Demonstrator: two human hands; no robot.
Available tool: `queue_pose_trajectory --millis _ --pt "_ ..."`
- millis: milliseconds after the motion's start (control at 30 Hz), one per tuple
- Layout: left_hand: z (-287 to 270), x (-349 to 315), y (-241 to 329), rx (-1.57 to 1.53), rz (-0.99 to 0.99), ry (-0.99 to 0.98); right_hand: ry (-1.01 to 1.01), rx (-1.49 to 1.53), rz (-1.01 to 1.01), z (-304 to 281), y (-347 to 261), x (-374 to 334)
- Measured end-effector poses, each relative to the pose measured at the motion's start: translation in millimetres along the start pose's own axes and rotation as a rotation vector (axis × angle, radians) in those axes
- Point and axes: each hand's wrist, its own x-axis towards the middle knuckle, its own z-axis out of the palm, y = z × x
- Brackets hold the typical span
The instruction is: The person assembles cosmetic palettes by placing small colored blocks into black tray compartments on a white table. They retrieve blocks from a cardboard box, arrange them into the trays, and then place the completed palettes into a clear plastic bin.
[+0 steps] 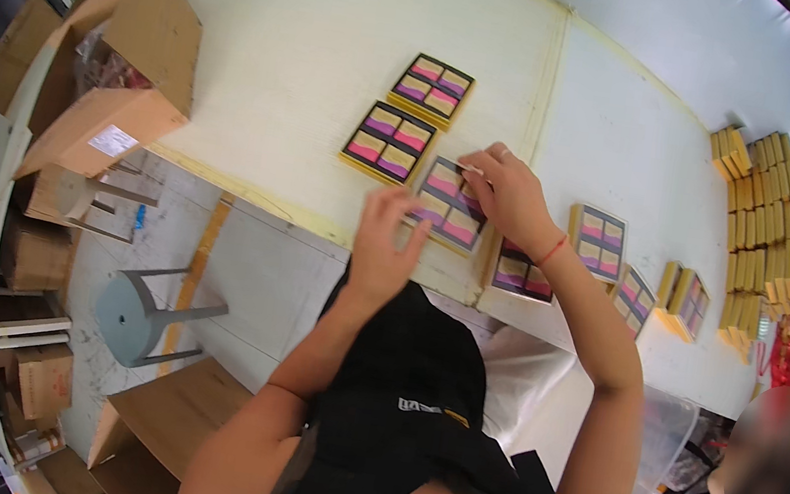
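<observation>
A flat box of pink, purple and tan blocks (451, 204) lies on the table between my hands, its top looking greyish, as if under a clear cover. My left hand (382, 250) has its thumb and bent fingers at the box's left edge, slightly blurred. At the far right corner, my right hand (512, 203) pinches the box's edge; its lower fingers are partly hidden. Just left of this box are two similar black-framed boxes, one nearer (390, 141) and one farther (431, 88). Another dark-framed box (523, 273) sits partly under my right forearm.
More boxes (598, 240) stand to the right, before many stacked yellow boxes (763, 218) at the far right. An open carton (151, 41) rests on the table's left end. A grey stool (128, 316) and an open carton (175, 408) are on the floor. Another person (773, 467) is at right.
</observation>
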Motion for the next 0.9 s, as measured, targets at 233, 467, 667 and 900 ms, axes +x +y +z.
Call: queue_pose_trajectory --millis 233,467,667,900 --pt "-2.1 -4.5 0.0 0.191 0.176 0.057 0.205 -0.257 -0.196 -20.4 -10.3 -39.1" --pt "45.2 -70.0 27.2 -0.019 0.457 0.010 1.344 -0.314 0.416 -154.6 49.2 -312.8" --pt "104.9 -131.3 61.2 -0.446 0.264 -0.474 1.696 -0.275 1.031 -121.6 134.5 -627.4" --pt "156.0 -171.0 82.4 -0.175 -0.104 -0.823 0.655 0.036 2.067 75.6 170.0 -838.2"
